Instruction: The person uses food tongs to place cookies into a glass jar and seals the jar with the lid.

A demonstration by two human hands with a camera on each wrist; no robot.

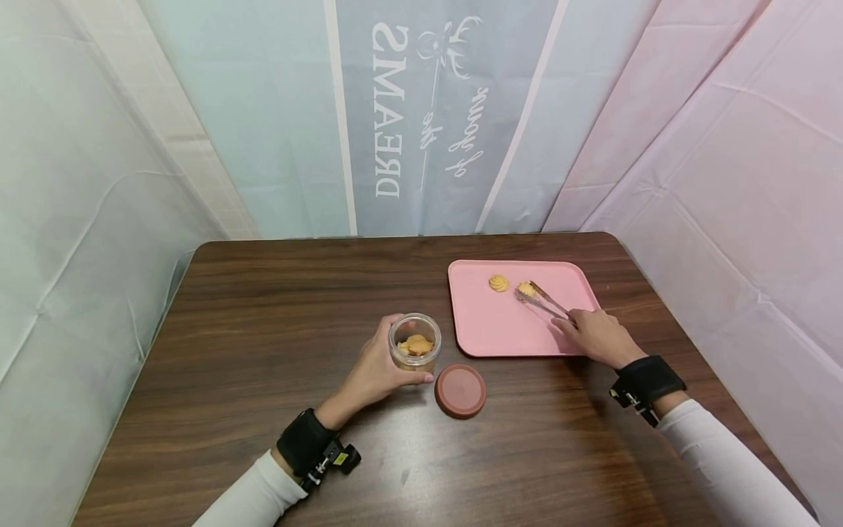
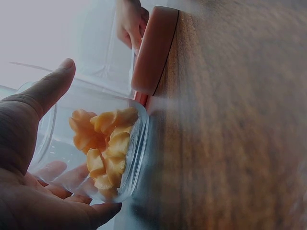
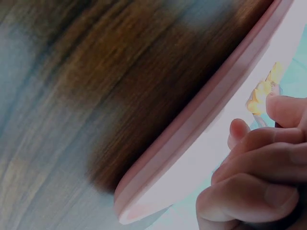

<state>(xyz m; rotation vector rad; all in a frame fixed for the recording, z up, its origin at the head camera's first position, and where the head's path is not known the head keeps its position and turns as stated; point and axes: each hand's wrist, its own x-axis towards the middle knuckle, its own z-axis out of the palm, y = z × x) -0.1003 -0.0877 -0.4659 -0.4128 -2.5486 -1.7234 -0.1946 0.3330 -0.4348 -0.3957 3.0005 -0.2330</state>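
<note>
My left hand point(image 1: 377, 372) grips a clear glass jar point(image 1: 415, 316) around its side, thumb on the near side. The jar has no lid on, and several swirled yellow cookies point(image 2: 108, 148) lie in its bottom. In my right hand point(image 1: 601, 337) are metal tongs point(image 1: 543, 306), reaching over a pink tray point(image 1: 487, 329). Their tips are at either side of one cookie point(image 1: 526, 288) on the tray. Another cookie point(image 1: 498, 283) lies just left of it. My right fingers point(image 3: 254, 191) partly hide the tongs in the right wrist view.
A round reddish-brown lid point(image 1: 460, 391) lies on the dark wood table point(image 1: 276, 307), between the jar and the tray's near left corner. Behind the table hangs a printed blue curtain point(image 1: 283, 124), with pale fabric at both sides.
</note>
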